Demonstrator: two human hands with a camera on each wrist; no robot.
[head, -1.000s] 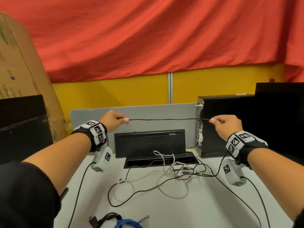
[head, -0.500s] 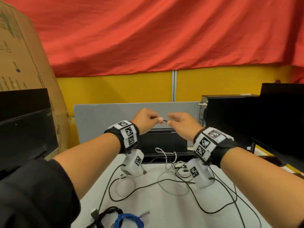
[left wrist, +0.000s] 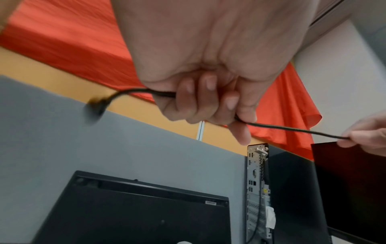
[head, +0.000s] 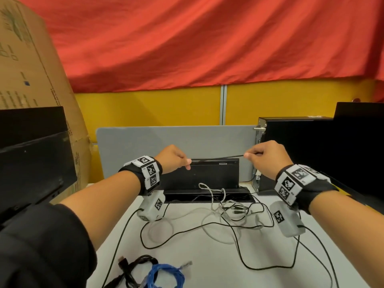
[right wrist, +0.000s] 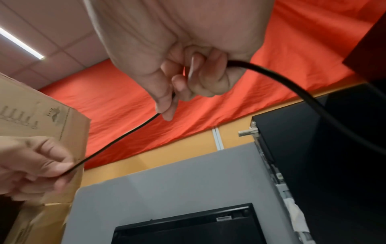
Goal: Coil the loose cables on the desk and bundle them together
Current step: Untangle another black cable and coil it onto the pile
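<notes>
A thin black cable (head: 218, 158) runs taut between my two hands, held up above the desk. My left hand (head: 174, 159) grips it in a fist; its plug end (left wrist: 97, 105) sticks out past the fist in the left wrist view. My right hand (head: 264, 156) pinches the same cable (right wrist: 117, 140) between thumb and fingers, and the rest drops away behind the palm. Below on the white desk (head: 187, 252) lies a tangle of loose black and grey-white cables (head: 228, 213). A coiled blue cable (head: 166, 275) and a black cable bundle (head: 135, 267) lie at the near edge.
A black hinged cable box (head: 207, 175) stands open at the desk's back, against a grey divider panel (head: 166, 138). A black computer tower (head: 295, 150) and monitor (head: 361, 146) stand at the right. A cardboard box (head: 31, 80) and dark monitors (head: 31, 159) stand at the left.
My hands came together half a second ago and have now drawn apart again, stretching a new length of the black cable between them.
</notes>
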